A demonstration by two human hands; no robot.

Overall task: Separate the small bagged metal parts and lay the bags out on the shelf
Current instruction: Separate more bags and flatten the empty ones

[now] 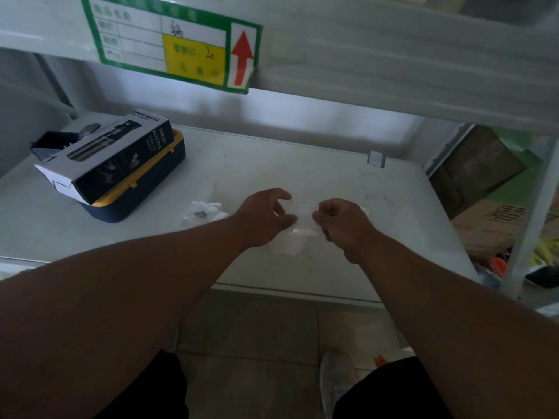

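Observation:
Both my hands hover over the middle of the white shelf (302,164). Between them is a small clear plastic bag (302,220); my left hand (266,216) pinches its left edge with curled fingers and my right hand (338,220) pinches its right edge. Its contents are too blurred to make out. Under my hands lies a crumpled clear bag (286,247) on the shelf. To the left, another clear bag with small metal parts (202,211) lies flat, apart from my hands.
A black spray bottle box (112,158) rests on a blue and yellow case (145,189) at the shelf's left. The upper shelf edge with a green price label (169,40) hangs overhead. Cardboard boxes (490,225) stand beyond the right post.

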